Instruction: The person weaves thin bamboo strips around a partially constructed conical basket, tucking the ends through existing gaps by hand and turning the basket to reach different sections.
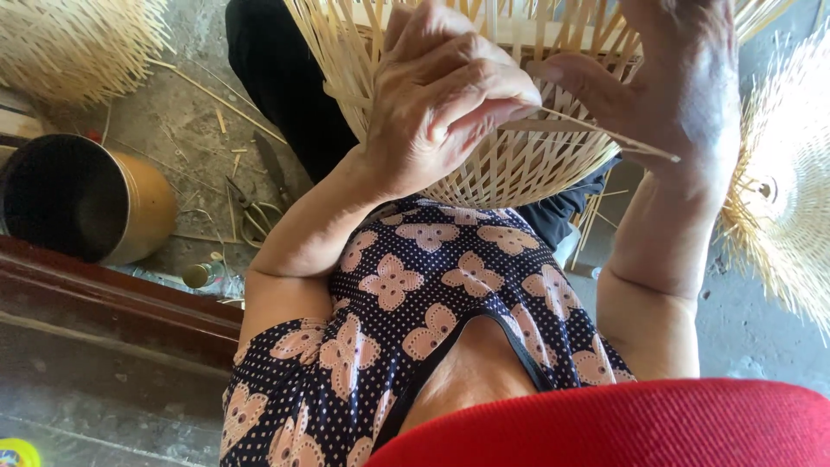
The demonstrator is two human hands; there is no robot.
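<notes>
A half-woven bamboo basket (510, 169) rests on my lap, its loose pale ribs fanning upward. My left hand (441, 95) lies against its side, with the fingers pinched on a thin bamboo strip (605, 138) that runs out to the right. My right hand (683, 86) holds the basket's right side. Its thumb stretches toward the left fingers just above the strip, and its fingers are cut off by the top edge. I wear a dark flowered top and black trousers.
A brass-coloured metal can (95, 203) lies on its side on the concrete floor at left. Scissors (255, 212) and bamboo scraps are beside it. Other woven bamboo pieces sit at top left (78, 43) and at right (791, 190). A dark wooden beam (112, 303) crosses lower left.
</notes>
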